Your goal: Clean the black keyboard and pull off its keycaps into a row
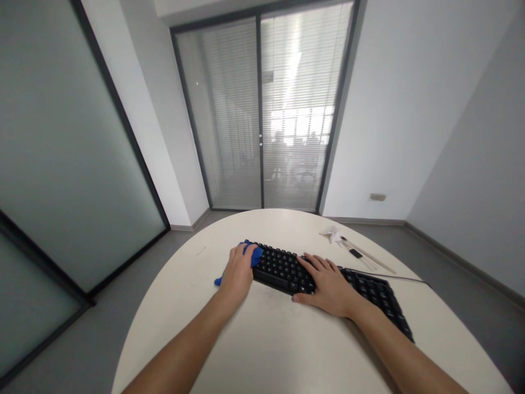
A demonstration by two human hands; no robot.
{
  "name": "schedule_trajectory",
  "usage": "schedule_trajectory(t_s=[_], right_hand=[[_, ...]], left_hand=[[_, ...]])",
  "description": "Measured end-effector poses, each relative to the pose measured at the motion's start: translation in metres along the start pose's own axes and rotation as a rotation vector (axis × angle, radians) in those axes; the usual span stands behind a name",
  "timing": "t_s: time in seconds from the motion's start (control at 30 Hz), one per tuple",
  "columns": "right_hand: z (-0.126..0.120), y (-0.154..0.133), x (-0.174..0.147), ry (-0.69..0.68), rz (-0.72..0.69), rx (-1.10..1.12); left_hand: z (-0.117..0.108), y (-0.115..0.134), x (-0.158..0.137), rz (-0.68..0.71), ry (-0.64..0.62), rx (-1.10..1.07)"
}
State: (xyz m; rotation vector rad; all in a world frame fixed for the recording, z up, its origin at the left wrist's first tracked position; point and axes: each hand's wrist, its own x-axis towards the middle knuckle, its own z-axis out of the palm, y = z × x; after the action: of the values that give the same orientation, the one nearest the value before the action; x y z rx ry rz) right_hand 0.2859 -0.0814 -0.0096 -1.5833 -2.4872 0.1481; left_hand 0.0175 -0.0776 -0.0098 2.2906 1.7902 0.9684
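A black keyboard (281,265) lies slantwise on the round table, its number pad end nearer to me on the right. My left hand (238,272) is closed on a blue cloth (256,256) and presses it on the left end of the keys. One corner of the cloth sticks out left of the hand, over the table. My right hand (328,283) rests across the keyboard right of its middle, fingers stretched out and thumb at the near edge. The keys under both hands are hidden.
The pale round table (262,339) carries several thin tools (371,257), a small black piece (355,253) and crumpled clear plastic (333,234) at the back right. A cable (406,279) runs from the keyboard over the right edge. Glass doors (262,120) stand beyond.
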Motion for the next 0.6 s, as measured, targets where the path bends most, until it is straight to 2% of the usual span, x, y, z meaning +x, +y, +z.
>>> schedule_trajectory(t_s=[0.07,0.17,0.4,0.6], right_hand=[[0.001,0.0,0.001,0.012,0.001,-0.009],[0.003,0.0,0.001,0.015,0.003,-0.017],[0.007,0.003,0.0,0.044,-0.005,-0.01],[0.008,0.002,0.001,0.048,-0.006,-0.008]], left_hand=[[0.004,-0.011,0.001,-0.097,0.01,0.082],[0.013,-0.013,-0.002,-0.127,-0.012,0.157],[0.012,0.01,-0.01,-0.111,-0.072,0.21],[0.018,0.037,-0.024,-0.1,-0.086,0.102]])
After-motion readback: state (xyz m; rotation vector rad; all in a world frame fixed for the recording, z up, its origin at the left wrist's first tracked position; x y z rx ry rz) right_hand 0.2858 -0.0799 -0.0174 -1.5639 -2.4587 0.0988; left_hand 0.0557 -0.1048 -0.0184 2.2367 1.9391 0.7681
